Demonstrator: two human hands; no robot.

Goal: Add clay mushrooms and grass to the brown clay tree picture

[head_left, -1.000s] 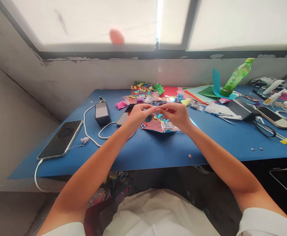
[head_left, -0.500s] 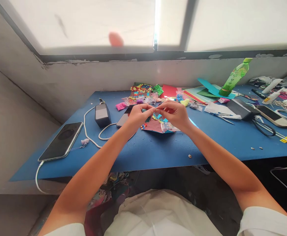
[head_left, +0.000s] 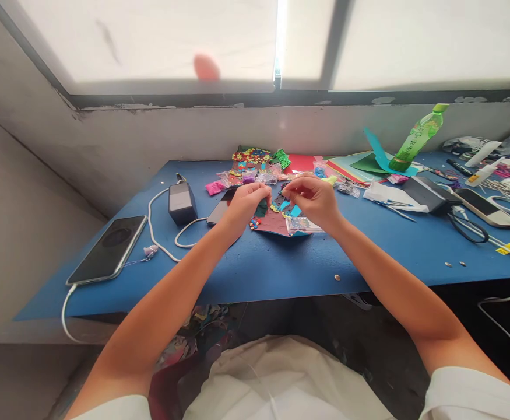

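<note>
Currently holding both hands over the middle of the blue table, well back from the near edge: hovering the left hand above the left side of a maroon card with fingers curled together, and pinching thumb and forefinger on the right hand above the right side, leaving a narrow gap between the two sets of fingertips. Not being able to tell, at this size, of any small piece in either grip. Seeing the maroon card lying between the table's near and far edges, bearing a multicoloured cluster at the near-left corner, a bright blue piece by the right hand, and a small printed pack toward the near-right corner. Possibly risking a dropped piece, if pinching anything so tiny by the tips alone; perhaps also risking shifted decorations from fingers dipping too low, or a nudge to the dark flat device just beside the left wrist. Perhaps inviting a snag too, from a sleeve or forearm catching the white cable near the table's left edge.
</note>
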